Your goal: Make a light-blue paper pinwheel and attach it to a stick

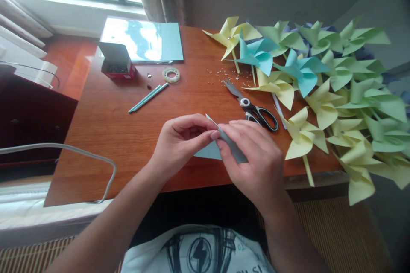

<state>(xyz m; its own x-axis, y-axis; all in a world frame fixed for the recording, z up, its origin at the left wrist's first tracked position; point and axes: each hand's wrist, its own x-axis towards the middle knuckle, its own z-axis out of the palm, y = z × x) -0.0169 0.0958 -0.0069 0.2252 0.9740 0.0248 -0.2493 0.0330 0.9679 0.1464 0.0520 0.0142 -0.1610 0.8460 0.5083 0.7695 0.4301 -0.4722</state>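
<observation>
Near the table's front edge, both my hands are closed on a light blue sheet of paper. My left hand pinches its upper edge between thumb and forefinger. Close beside it, my right hand grips a part of the sheet that looks curled or folded over, with the fingers lying along it. Much of the paper is hidden behind my hands. Just beyond my right hand lie scissors with black and white handles, their blades pointing away to the left.
Pinwheels in yellow, green and blue crowd the table's right side. At the back left are blue sheets in a clear sleeve, a small red box, a tape roll and thin blue paper sticks. A white cable crosses the left edge.
</observation>
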